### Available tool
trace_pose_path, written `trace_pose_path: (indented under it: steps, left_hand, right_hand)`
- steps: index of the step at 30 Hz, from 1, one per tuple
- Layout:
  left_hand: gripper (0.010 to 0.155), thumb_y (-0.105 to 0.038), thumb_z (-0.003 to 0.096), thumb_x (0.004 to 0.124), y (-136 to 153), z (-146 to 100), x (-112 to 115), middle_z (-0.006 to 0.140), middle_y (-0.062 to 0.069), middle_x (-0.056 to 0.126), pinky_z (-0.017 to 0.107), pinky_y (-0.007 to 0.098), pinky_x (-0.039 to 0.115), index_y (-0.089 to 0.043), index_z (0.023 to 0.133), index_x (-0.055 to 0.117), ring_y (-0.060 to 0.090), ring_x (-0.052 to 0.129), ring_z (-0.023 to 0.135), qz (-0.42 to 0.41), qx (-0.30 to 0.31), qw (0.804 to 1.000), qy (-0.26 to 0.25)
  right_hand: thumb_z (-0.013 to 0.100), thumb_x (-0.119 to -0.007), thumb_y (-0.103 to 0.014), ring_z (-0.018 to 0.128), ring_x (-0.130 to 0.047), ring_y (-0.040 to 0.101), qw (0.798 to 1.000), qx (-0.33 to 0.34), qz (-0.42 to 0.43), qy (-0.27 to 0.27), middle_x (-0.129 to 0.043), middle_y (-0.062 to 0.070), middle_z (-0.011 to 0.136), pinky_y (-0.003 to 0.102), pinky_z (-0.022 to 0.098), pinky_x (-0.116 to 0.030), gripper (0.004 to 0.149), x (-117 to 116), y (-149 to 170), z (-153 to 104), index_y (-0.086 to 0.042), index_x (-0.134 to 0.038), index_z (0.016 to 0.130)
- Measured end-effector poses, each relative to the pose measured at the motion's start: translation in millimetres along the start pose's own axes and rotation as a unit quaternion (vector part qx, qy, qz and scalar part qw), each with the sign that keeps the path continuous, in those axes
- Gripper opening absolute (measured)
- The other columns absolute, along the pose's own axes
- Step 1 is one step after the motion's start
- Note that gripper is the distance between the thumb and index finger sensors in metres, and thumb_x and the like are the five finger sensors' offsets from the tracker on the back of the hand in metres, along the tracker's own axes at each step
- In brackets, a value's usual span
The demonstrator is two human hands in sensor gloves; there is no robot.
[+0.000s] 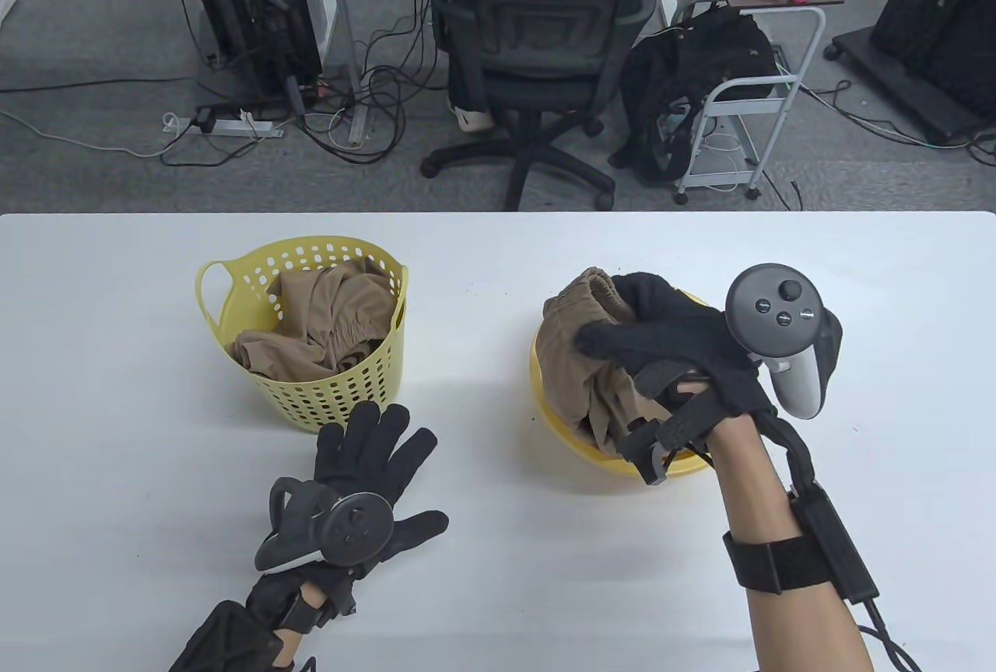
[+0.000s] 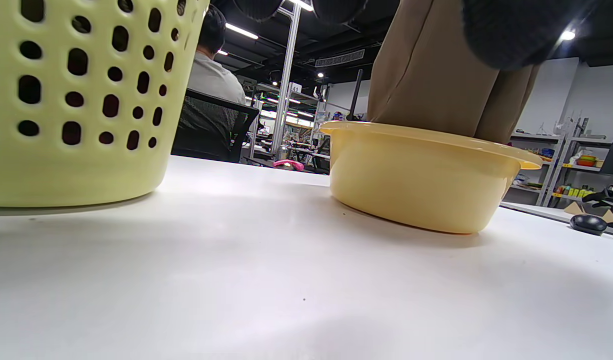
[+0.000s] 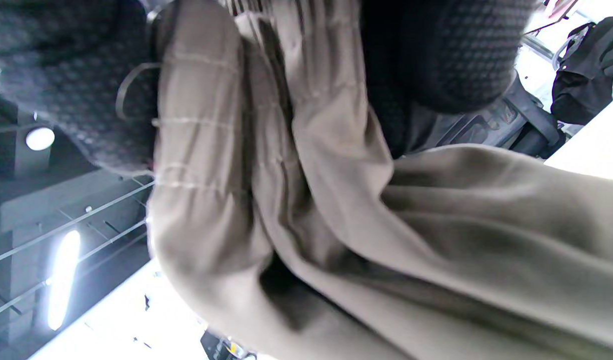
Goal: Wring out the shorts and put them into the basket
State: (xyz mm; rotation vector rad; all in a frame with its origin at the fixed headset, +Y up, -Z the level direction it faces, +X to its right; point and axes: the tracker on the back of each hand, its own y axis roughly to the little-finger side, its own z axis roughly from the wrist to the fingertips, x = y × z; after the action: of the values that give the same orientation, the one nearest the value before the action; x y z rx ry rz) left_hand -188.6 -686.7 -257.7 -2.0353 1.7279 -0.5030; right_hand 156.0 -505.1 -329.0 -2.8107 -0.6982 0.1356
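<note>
A pair of tan shorts hangs out of a yellow basin on the right of the table. My right hand grips the shorts at the waistband, lifted above the basin. The right wrist view shows the tan shorts bunched between my gloved fingers. In the left wrist view the shorts rise from the basin. A yellow perforated basket holds another tan garment. My left hand lies flat on the table in front of the basket, fingers spread, holding nothing.
The white table ends at its far edge. Beyond it stand an office chair, a white cart and cables on the floor. The basket's wall fills the left of the left wrist view.
</note>
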Motion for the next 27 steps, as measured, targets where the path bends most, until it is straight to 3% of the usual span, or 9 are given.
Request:
trace_pose_path:
  steps: [11,27]
  left_hand:
    - [0.091,-0.071,0.0496,0.072,0.8,0.3,0.0,0.127,0.025,0.026,0.066,0.080,0.026,-0.024,0.118,0.034,0.062,0.026,0.113,0.001,0.000,1.000,-0.001]
    - [0.091,-0.071,0.0494,0.072,1.2,0.3,0.1,0.127,0.025,0.026,0.066,0.080,0.026,-0.024,0.118,0.034,0.061,0.026,0.113,0.001,0.001,1.000,-0.003]
  right_hand:
    - [0.045,-0.095,-0.056,0.061,-0.097,0.036,0.995,0.017,0.098,0.009,-0.087,0.014,0.078,0.039,0.044,-0.087,0.072,4.3,-35.9,-2.4,-0.007,-0.071,0.091]
    - [0.046,-0.094,-0.058,0.062,-0.097,0.035,0.973,0.045,0.226,-0.005,-0.087,0.013,0.079,0.038,0.045,-0.087,0.072,-7.4,-79.9,0.9,-0.007,-0.069,0.092]
